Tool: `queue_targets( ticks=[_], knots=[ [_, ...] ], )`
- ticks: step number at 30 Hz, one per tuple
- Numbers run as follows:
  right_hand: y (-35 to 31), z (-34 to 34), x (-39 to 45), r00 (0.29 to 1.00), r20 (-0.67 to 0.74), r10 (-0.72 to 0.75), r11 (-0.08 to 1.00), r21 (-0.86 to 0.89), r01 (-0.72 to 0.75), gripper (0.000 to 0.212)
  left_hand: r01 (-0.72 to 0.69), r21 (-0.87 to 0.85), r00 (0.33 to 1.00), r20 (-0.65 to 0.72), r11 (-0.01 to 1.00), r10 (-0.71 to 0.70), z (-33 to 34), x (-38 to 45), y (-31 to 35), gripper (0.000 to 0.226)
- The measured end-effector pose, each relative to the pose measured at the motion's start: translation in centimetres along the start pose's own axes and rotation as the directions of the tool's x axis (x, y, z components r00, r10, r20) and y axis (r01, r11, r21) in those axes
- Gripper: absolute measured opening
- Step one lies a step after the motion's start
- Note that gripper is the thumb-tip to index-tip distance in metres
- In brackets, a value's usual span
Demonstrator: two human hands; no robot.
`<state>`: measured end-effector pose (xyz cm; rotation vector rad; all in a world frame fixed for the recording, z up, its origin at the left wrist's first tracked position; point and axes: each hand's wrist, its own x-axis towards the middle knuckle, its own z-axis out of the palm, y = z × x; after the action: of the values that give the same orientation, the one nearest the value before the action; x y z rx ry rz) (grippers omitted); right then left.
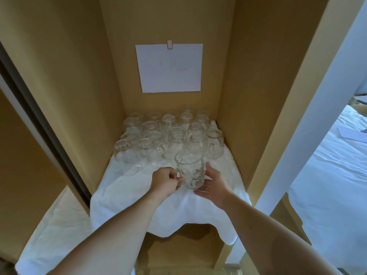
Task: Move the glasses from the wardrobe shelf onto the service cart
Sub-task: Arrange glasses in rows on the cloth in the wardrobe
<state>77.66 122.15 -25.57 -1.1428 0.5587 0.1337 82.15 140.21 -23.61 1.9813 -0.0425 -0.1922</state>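
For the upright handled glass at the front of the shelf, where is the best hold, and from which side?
By its handle, from the left. The upright glass stands mouth up with the handle pointing left, where the left hand already grips it. The right hand, open, can steady the smooth right wall and base.

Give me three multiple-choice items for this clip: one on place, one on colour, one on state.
1. Where is the sheet of paper?
A. On the back wall of the wardrobe
B. On the cloth
C. In a hand

2. What colour is the cloth under the glasses?
A. Red
B. White
C. Black

3. How is the front glass held?
A. Untouched
B. Lying on its side
C. Left hand grips its handle, right hand cups its side

Key: 1 A, clipped above the glasses; 2 B, it drapes white over the shelf edge; 3 C, both hands meet it, rim up.
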Motion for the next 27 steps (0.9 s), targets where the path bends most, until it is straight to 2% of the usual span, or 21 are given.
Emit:
queue_targets(
  ticks=[2,5,8,12,13,15,17,19,22,24,27],
  knots=[
    [-0.2,-0.6,-0.4,0.986,0.166,-0.001,0.99,0.141,-0.023,0.066,0.006,-0.106,0.999,0.049,0.994,-0.001,0.3,0.0,0.7,0.042],
    [-0.6,-1.3,-1.0,0.931,0.356,-0.08,0.976,0.22,0.0,0.066,0.015,-0.191,0.994,0.111,0.981,0.007,0.6,0.1,1.3,0.043],
    [-1.3,-1.9,-1.5,0.903,0.411,-0.127,0.975,0.221,0.037,0.061,0.053,-0.25,0.986,0.167,0.967,-0.011,0.7,0.3,1.4,0.042],
    [-1.8,-2.4,-1.8,0.942,0.315,-0.116,0.984,0.167,0.065,0.068,0.176,-0.281,0.955,0.283,0.943,-0.093,1.1,0.3,1.3,0.03],
    [-1.8,-2.5,-1.8,0.955,0.276,-0.112,0.983,0.173,0.065,0.066,0.198,-0.232,0.943,0.311,0.952,-0.12,1.1,0.2,1.2,0.026],
    [-2.2,-2.5,-1.6,0.971,0.201,-0.131,0.979,0.18,0.095,0.066,0.207,-0.062,0.923,0.344,0.976,-0.174,1.3,0.3,0.8,0.033],
    [-2.8,-2.5,-1.6,0.977,0.13,-0.167,0.981,0.119,0.152,0.072,0.155,0.162,0.923,0.329,0.974,-0.202,1.2,0.3,0.5,0.038],
    [-3.3,-2.6,-1.6,0.984,0.043,-0.175,0.984,-0.028,0.176,0.079,0.09,0.322,0.928,0.315,0.943,-0.196,0.9,0.6,0.3,0.045],
    [-3.9,-2.4,-1.3,0.977,-0.084,-0.198,0.942,-0.292,0.165,0.085,0.014,0.461,0.962,0.235,0.887,-0.138,0.4,1.3,0.0,0.057],
    [-4.1,-1.8,-1.3,0.961,-0.128,-0.246,0.887,-0.429,0.17,0.088,-0.012,0.486,0.979,0.186,0.874,-0.09,0.1,1.7,-0.3,0.062],
    [-4.4,-0.5,-1.3,0.923,-0.112,-0.367,0.757,-0.612,0.227,0.096,-0.019,0.48,0.988,0.146,0.877,-0.058,-0.5,1.9,-0.9,0.065]
  ],
)
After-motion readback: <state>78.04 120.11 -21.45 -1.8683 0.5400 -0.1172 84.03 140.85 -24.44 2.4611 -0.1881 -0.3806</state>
